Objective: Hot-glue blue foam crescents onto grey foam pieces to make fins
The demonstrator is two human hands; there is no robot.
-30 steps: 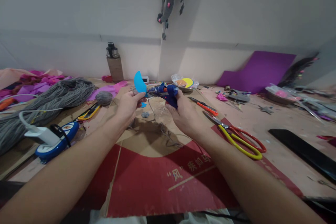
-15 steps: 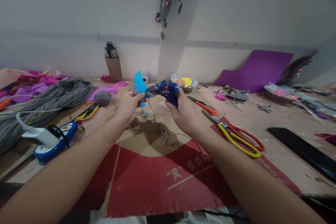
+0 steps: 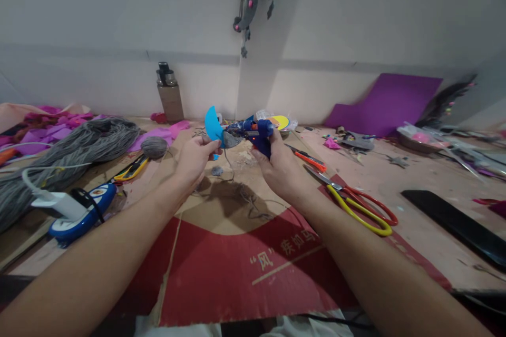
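Note:
Between thumb and fingers, my left hand [image 3: 196,159] pinches a bright blue curved cutout [image 3: 214,125], with a grey piece [image 3: 232,140] against its right side. My right hand [image 3: 276,162] is wrapped round a dark blue glue gun [image 3: 259,134], whose small red light shows. The gun's front end points left and lies close to the blue cutout; whether they touch I cannot tell. Below the hands, a grey string hangs down over a cardboard sheet [image 3: 221,279], beside a small grey star [image 3: 217,170] and tangled grey yarn [image 3: 253,205].
Scissors with red and yellow handles [image 3: 358,205] and an orange cutter [image 3: 310,160] lie to the right, near a black flat object [image 3: 454,224]. On the left are a blue power strip [image 3: 83,216], a yellow cutter [image 3: 132,168] and grey yarn [image 3: 95,142]. A brown bottle [image 3: 171,100] stands behind.
The glue gun and my right hand have shifted slightly right. The blue cutout has also moved a little right, and more of the grey piece shows. Both holds stay the same.

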